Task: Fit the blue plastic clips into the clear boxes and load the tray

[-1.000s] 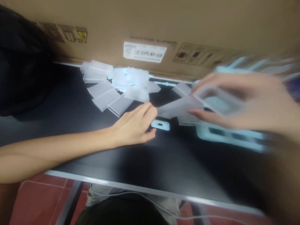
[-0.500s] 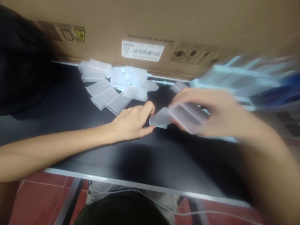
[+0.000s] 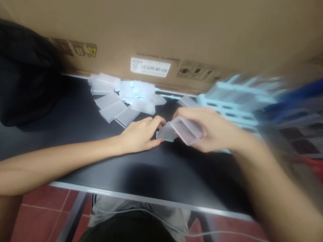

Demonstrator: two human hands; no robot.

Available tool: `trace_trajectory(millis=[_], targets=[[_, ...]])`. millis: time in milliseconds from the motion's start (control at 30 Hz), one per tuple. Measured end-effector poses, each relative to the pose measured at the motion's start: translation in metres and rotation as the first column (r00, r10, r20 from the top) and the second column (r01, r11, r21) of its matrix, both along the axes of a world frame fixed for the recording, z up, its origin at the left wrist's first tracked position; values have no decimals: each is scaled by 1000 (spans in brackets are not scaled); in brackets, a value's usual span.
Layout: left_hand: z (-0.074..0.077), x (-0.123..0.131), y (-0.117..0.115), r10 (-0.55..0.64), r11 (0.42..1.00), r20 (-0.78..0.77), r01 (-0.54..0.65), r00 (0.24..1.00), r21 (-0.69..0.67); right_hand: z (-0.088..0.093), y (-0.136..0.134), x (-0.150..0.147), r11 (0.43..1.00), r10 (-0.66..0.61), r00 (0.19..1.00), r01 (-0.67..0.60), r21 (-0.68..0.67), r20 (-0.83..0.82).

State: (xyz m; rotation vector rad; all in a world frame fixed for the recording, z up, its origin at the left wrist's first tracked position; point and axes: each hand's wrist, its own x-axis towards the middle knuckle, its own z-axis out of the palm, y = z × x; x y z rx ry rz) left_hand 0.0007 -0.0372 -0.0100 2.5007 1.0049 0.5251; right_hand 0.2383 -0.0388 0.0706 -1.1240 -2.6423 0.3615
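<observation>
At far left, a black bag [image 3: 27, 74] stands on the dark table [image 3: 141, 168], against the carton [image 3: 161, 33]. Next come loose sleeves [image 3: 111, 107], clear and flat, fanned out and partly overlapping. Just in front of them the left hand [image 3: 140, 136] rests low, thumb and forefinger bent around the left end of a pale blue cap [image 3: 157, 135]. Whether they pinch it or only steady it, I cannot tell.

The cap lies on the table, between the 2 hands, with the left fingers nearer. Directly above and to its right is the sleeve [image 3: 188, 129], gripped between the thumb and fingers of the right hand [image 3: 209, 126]. The sleeve is tilted: its open end faces up towards the viewer, and its long axis slopes down and left to the cap. Behind the right hand lie another loose sleeve [image 3: 188, 101] and, farther right, a pale blue rack [image 3: 227, 107]; a blue thing [image 3: 297, 97] is at the edge.

The sleeve's lower end covers most of the cap, so whether they touch or fit is unclear. The right hand hides part of the rack, whose prongs are blurred, and the bag is cut off.
</observation>
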Motion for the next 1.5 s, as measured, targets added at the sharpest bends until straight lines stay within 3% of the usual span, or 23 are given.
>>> trace_trajectory(millis=[100,233,333,433,567,700,767,1033,1200,1500], targets=[[1,-1,1,-2,1000,3,2,1000,-15,-1,1,0,998,26,999,-27,-56,-28],[-2,-3,0,-4,999,79,8,997,-50,-10,0,3,998,18,980,-30,-55,-198],[-9,-4,-2,-26,999,279,19,960,29,-14,-1,16,1000,-17,935,7,-30,-353],[-16,-5,-3,-142,982,466,64,874,178,-14,2,35,995,-93,909,66,-80,-407],[-20,-5,-1,-239,960,494,126,836,252,-17,10,49,968,-249,914,224,-114,-321],[-18,-1,4,-484,848,566,196,668,493,-27,16,43,910,-413,909,414,10,-46],[-15,1,4,-541,808,543,217,642,548,-35,19,39,893,-447,894,445,61,26],[-13,1,0,-504,779,264,301,823,550,-63,38,51,769,-616,788,600,222,6],[-18,0,-2,-463,743,97,327,881,584,-60,38,48,664,-742,667,716,216,69],[-12,-2,-9,-388,678,-211,433,897,594,-49,31,29,623,-780,585,762,180,221]])
